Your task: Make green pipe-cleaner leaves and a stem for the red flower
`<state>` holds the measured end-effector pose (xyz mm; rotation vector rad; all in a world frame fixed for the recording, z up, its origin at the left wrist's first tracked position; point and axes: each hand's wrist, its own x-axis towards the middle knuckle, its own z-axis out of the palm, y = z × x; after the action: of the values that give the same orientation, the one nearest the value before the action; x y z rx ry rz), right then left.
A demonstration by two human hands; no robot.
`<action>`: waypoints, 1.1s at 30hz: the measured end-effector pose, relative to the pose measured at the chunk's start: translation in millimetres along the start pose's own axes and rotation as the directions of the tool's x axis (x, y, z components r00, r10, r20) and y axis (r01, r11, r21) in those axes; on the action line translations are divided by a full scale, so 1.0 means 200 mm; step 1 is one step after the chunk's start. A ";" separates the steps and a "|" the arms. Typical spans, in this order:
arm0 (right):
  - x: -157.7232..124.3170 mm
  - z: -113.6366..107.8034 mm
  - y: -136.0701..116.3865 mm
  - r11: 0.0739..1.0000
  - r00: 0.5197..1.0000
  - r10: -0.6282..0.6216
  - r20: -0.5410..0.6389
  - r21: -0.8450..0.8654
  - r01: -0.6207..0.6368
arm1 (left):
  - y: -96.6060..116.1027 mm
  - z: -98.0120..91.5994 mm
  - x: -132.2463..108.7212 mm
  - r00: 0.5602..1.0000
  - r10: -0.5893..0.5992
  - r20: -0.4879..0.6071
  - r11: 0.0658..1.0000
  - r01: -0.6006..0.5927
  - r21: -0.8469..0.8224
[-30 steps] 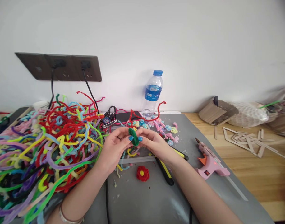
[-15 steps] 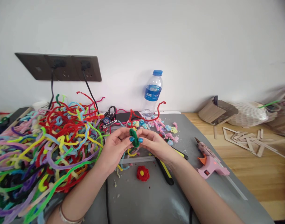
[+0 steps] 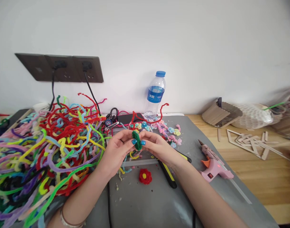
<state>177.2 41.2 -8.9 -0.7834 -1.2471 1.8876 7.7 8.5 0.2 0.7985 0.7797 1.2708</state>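
Between both hands is a dark green pipe cleaner, bent into a small loop. My left hand pinches it from the left, and my right hand pinches it from the right, thumbs nearly meeting. Below them on the grey mat lies a red pipe-cleaner flower with a yellow centre. A yellow-and-black handled tool rests partly under my right forearm; its working end is hidden. Behind my hands lie several small pastel pipe-cleaner flowers.
A heap of coloured pipe cleaners covers the left side. A pink glue gun lies to the right on the grey mat. At the back stands a water bottle. Wooden sticks lie on the wooden table. Wall sockets hold plugged cables.
My hands and the green loop look almost the same as before. At the far right edge, a blurred part of what may be another person's hand has come into view.
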 end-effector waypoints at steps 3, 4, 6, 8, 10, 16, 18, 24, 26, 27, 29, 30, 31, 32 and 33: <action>0.00 0.00 0.00 1.000 1.000 -0.003 0.006 0.003 0.002 | 0.00 0.00 0.00 1.000 0.001 0.005 1.000 -0.001 -0.007; 0.00 0.00 0.00 1.000 1.000 -0.004 0.009 0.007 0.004 | 0.00 0.00 0.00 1.000 0.001 0.008 1.000 -0.001 -0.011; 0.00 0.00 0.00 1.000 1.000 -0.005 0.012 0.012 0.005 | 0.00 0.00 -0.01 1.000 -0.001 0.011 1.000 0.001 -0.017; -0.01 0.00 0.00 1.000 1.000 -0.002 0.010 0.007 0.002 | 0.00 0.00 -0.01 1.000 -0.002 0.010 1.000 0.002 -0.022; -0.01 0.00 0.00 1.000 1.000 0.000 0.008 0.000 0.000 | 0.00 0.00 -0.01 1.000 -0.001 0.009 1.000 0.001 -0.025; -0.01 0.00 -0.01 1.000 1.000 -0.001 0.024 0.004 0.001 | 0.01 0.00 -0.01 1.000 0.003 0.012 1.000 -0.003 -0.022; 0.00 0.00 0.00 1.000 1.000 -0.001 0.024 0.010 0.001 | 0.01 0.01 -0.01 1.000 0.003 0.013 1.000 -0.003 -0.022; 0.00 -0.01 0.00 0.999 0.999 -0.010 0.031 0.032 0.009 | 0.00 0.00 -0.01 1.000 0.001 0.014 0.999 0.000 -0.039; 0.00 -0.01 0.01 0.999 0.999 -0.014 0.035 0.033 0.013 | 0.00 0.00 -0.01 1.000 -0.002 0.009 0.999 0.003 -0.037; 0.00 -0.01 0.01 0.999 0.999 -0.016 0.036 0.034 0.015 | 0.00 0.00 -0.01 1.000 -0.004 0.008 0.999 0.004 -0.035; 0.00 0.00 0.01 0.999 0.999 -0.017 0.037 0.036 0.016 | 0.00 0.00 -0.01 1.000 -0.003 0.011 0.999 0.003 -0.033; 0.00 0.00 0.01 0.999 0.999 -0.017 0.036 0.036 0.016 | 0.00 0.00 0.00 1.000 -0.001 0.013 0.999 0.002 -0.033; 0.00 0.00 0.01 0.999 0.999 -0.017 0.036 0.037 0.016 | 0.00 0.00 0.00 1.000 -0.001 0.015 0.999 0.001 -0.036; 0.00 0.00 0.01 0.999 0.999 -0.016 0.037 0.037 0.015 | 0.00 0.00 0.00 1.000 -0.001 0.016 0.999 0.001 -0.038; 0.00 -0.01 0.01 0.999 0.999 -0.015 0.039 0.038 0.014 | 0.00 0.00 0.00 1.000 0.000 0.016 0.999 0.001 -0.038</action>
<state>178.0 40.8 -10.6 -0.7194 -1.2343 1.9173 8.1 8.3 1.3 0.7770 0.7410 1.2735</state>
